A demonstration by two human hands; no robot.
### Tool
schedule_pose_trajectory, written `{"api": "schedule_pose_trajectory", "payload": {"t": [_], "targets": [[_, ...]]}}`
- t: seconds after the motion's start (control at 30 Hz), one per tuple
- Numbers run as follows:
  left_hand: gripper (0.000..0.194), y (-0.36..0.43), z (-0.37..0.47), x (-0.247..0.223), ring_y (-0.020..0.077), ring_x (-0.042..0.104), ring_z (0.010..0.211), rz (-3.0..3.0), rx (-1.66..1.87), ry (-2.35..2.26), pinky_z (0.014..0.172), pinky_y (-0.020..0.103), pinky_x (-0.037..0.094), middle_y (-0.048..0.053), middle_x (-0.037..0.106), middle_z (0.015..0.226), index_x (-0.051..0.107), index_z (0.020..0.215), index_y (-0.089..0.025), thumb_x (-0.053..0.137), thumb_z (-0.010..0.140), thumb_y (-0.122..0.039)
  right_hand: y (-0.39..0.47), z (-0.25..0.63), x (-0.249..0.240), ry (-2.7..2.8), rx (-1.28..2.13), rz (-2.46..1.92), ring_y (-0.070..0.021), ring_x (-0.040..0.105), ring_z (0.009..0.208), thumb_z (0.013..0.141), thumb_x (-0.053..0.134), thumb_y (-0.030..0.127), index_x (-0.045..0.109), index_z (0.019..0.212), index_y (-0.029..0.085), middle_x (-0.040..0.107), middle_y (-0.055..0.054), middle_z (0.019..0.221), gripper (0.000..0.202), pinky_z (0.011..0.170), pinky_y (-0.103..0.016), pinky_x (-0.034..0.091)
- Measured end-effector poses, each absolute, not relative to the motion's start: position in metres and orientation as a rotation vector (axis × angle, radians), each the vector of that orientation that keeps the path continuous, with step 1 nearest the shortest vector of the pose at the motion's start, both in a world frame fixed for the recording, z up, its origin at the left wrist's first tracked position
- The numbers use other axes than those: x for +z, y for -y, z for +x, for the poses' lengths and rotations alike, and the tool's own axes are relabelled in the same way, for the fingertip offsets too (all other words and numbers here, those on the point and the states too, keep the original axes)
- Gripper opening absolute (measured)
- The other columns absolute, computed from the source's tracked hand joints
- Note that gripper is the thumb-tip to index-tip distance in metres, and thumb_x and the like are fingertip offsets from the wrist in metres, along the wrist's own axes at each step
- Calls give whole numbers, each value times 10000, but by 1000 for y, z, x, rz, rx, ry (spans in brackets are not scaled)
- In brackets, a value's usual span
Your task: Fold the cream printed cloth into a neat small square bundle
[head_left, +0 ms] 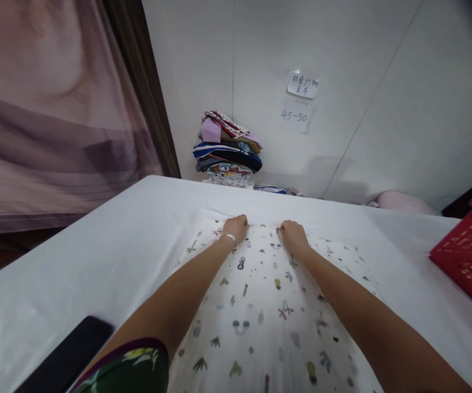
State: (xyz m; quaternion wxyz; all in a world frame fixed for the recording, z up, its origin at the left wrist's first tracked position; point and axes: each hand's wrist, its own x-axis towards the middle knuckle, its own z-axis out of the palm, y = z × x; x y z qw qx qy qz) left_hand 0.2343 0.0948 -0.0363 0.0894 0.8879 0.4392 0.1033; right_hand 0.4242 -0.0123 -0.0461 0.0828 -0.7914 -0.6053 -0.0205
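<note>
A thin white cloth (260, 305) printed with small plants and shapes stretches from the near edge of the view to the middle of the table. My left hand (236, 228), with a silver bracelet at the wrist, is closed on its far edge. A little to the right, my right hand (294, 237) pinches the same far edge. Between the two hands the edge runs fairly straight. The outer parts of the cloth lie on the white table covering, partly behind my forearms.
A dark flat object (70, 355) lies at the near left of the white table (96, 256). On the right stands a red basket (471, 248). Folded fabrics (228, 153) are stacked beyond the far edge, before a wall with paper notes (302, 84). A curtain hangs at left.
</note>
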Motion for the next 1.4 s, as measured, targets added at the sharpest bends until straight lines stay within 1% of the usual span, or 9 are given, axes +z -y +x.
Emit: {"api": "schedule_pose_trajectory", "payload": {"t": [0.33, 0.53, 0.67, 0.83, 0.9, 0.97, 1.07, 1.2, 1.4], "targets": [[198, -105, 242, -46, 213, 576, 935, 2602, 298, -1362, 849, 364, 394, 75, 659, 926, 589, 924, -195, 405, 853, -208, 4, 424, -50, 1775, -3, -2418, -215, 494, 942, 899, 307, 153, 553, 966, 161, 587, -111, 1005, 255, 775, -317, 308], [329, -87, 228, -48, 189, 457, 1152, 2671, 402, -1237, 993, 342, 319, 64, 564, 1218, 535, 1149, -197, 378, 860, -192, 5, 425, -51, 1783, 12, -2403, -214, 496, 941, 906, 319, 196, 560, 954, 181, 592, -91, 1001, 247, 766, -317, 319], [390, -74, 205, -53, 186, 359, 1264, 2785, 309, -1041, 1092, 383, 185, 40, 470, 1353, 506, 1219, -225, 365, 882, -360, 5, 427, -54, 1762, 11, -2411, -219, 499, 935, 905, 307, 198, 570, 955, 171, 594, -108, 999, 269, 772, -325, 330], [717, -82, 191, -60, 260, 127, 1380, 2634, 73, -1352, 1103, 494, 68, 83, 192, 1504, 283, 1407, -188, 224, 840, -623, 5, 420, -51, 1709, 30, -2408, -231, 502, 1005, 895, 311, 212, 587, 997, 160, 602, -121, 1059, 299, 841, -345, 341], [743, -85, 192, -61, 254, 98, 1387, 2640, 47, -1351, 1107, 487, 53, 80, 151, 1512, 251, 1422, -175, 196, 836, -631, 10, 410, -50, 1762, 2, -2305, -237, 426, 1160, 897, 326, 268, 555, 1121, 156, 535, -123, 1234, 338, 956, -368, 285], [749, -87, 193, -61, 249, 88, 1389, 2650, 37, -1352, 1108, 485, 47, 74, 153, 1511, 243, 1425, -169, 190, 835, -627, 15, 397, -51, 1921, 28, -2145, -237, 254, 1311, 903, 328, 381, 449, 1281, 160, 365, -104, 1416, 455, 1055, -395, 160], [763, -87, 196, -62, 241, 87, 1389, 2653, 24, -1380, 1112, 478, 48, 65, 176, 1506, 237, 1428, -158, 183, 830, -628, 20, 382, -55, 2088, 297, -2045, -225, 92, 1375, 887, 264, 555, 298, 1398, 192, 175, -59, 1505, 628, 1091, -421, 52], [764, -90, 197, -63, 250, 108, 1386, 2666, 9, -1407, 1112, 480, 66, 65, 195, 1501, 259, 1422, -155, 193, 825, -627, 25, 385, -49, 1989, 505, -2055, -211, 57, 1383, 872, 164, 628, 255, 1420, 186, 130, -55, 1512, 710, 1099, -420, 48], [777, -94, 197, -63, 256, 106, 1386, 2676, 17, -1408, 1110, 483, 75, 64, 177, 1504, 264, 1422, -154, 191, 819, -638, 65, 432, -44, 1901, 338, -2226, -213, 6, 1386, 861, 117, 653, 210, 1435, 181, 105, -49, 1514, 749, 1096, -435, -28]]}}
